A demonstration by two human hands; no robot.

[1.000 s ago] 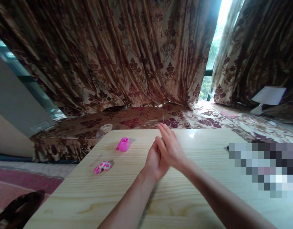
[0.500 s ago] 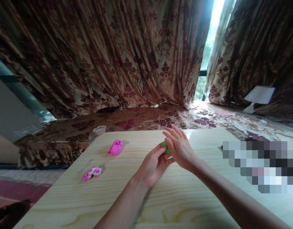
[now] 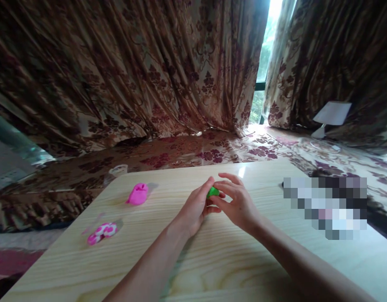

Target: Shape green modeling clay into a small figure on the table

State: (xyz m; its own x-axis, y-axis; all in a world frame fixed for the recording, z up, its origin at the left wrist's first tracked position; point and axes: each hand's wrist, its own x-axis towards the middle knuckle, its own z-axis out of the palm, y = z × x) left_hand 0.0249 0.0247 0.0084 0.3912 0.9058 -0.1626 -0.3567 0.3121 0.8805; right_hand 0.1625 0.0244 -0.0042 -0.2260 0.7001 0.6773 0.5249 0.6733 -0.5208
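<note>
A small bright green lump, which looks like modelling clay (image 3: 213, 191), is between my two hands above the table. My left hand (image 3: 198, 204) cups it from the left, thumb up and fingers curled below. From the right, the bent fingers of my right hand (image 3: 236, 198) close on it, covering part of the lump. To the left lies a pink clay shape (image 3: 138, 194) with a hollow at its top end. Nearer to me is a pink-and-white spotted clay piece (image 3: 103, 231) made of rounded parts.
The light wooden table (image 3: 143, 260) runs up to a ledge covered in flowered cloth. A clear plastic tub (image 3: 118, 170) stands by its far left corner. At the right, a blurred-out patch (image 3: 325, 205) hides something. A white lamp (image 3: 332, 114) stands on the ledge before curtains (image 3: 168, 75).
My right hand has gone from lying flat across the green clay to holding it with bent fingertips, so more of it shows. The view has turned slightly to the right.
</note>
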